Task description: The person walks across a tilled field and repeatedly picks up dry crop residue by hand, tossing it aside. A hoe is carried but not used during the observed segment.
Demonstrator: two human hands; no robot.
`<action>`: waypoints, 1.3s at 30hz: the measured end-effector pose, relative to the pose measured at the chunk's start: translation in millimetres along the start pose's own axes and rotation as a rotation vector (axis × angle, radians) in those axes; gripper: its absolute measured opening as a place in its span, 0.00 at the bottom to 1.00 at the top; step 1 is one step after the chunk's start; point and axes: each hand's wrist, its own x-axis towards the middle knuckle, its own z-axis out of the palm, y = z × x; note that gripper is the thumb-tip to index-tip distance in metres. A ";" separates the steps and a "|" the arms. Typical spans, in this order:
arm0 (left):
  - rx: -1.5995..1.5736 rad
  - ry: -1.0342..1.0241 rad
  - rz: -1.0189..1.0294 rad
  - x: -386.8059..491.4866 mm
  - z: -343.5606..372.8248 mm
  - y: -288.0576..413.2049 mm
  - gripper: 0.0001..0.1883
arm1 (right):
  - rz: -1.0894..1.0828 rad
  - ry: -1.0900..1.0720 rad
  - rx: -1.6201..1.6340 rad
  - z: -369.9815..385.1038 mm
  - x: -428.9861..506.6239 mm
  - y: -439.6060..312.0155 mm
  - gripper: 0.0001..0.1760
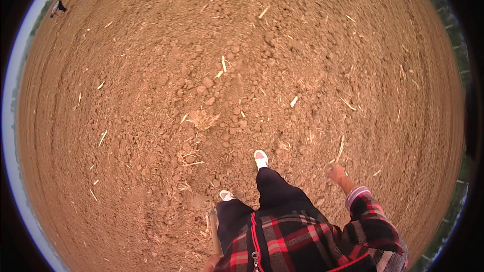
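At the bottom edge, my left hand (212, 263) is partly cut off by the frame and grips a wooden handle (214, 230). The handle runs forward beside my left leg to a hoe-like metal head (199, 201), whose brown colour blends with the soil. My right hand (336, 173) hangs out to the right over the ground, blurred, with its fingers pointing forward. A pale dry stalk (341, 148) appears just past its fingertips; whether they touch it I cannot tell.
Cloddy brown tilled soil (151, 83) spreads all around, strewn with straw bits. A dry root clump (203, 119) lies ahead, left of my forward shoe (261, 158). Another person (58, 8) is far off at upper left. Greenery (450, 26) borders the field on the right.
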 end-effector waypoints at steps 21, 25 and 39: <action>0.625 -0.103 -0.053 20.8 239.2 150.8 0.12 | 0.200 -0.060 0.135 1.3 -69.1 31.2 0.22; 0.745 -0.128 -0.061 37.0 300.1 182.7 0.12 | 0.389 0.178 0.379 -10.5 -81.3 10.7 0.20; 1.096 -0.188 -0.103 64.7 502.4 158.4 0.11 | 0.502 -0.122 0.380 50.1 -152.0 37.0 0.18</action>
